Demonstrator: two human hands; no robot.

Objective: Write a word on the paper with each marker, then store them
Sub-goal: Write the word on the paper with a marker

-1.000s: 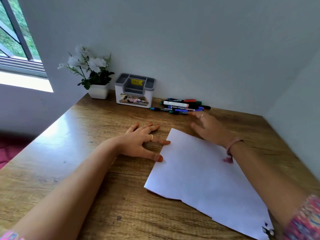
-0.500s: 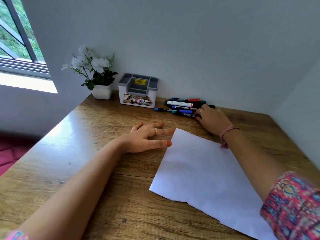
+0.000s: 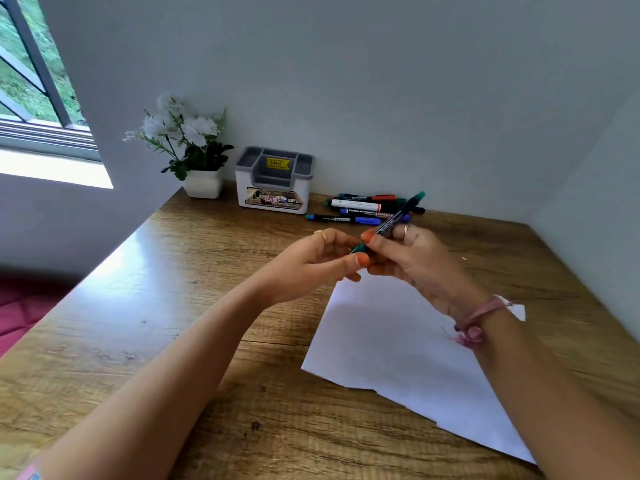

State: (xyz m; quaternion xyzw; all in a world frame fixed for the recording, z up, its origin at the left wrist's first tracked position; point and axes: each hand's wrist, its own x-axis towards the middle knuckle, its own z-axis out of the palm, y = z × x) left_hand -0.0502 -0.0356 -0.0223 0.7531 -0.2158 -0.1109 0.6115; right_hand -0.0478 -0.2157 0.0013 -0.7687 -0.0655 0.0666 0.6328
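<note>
The gray and white pen holder (image 3: 274, 181) is showing a yellow price sticker (image 3: 278, 163) inside; its small numbers are too blurry to read. The picture label (image 3: 273, 199) on its front is showing the white letters "OP" at its right end. The markers (image 3: 363, 209) are carrying print too small to read.

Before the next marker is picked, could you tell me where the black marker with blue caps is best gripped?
Pinch the black marker with blue caps at mid-barrel from above. It lies flat on the desk, nearest the person, slightly apart from the pile of markers.
</note>
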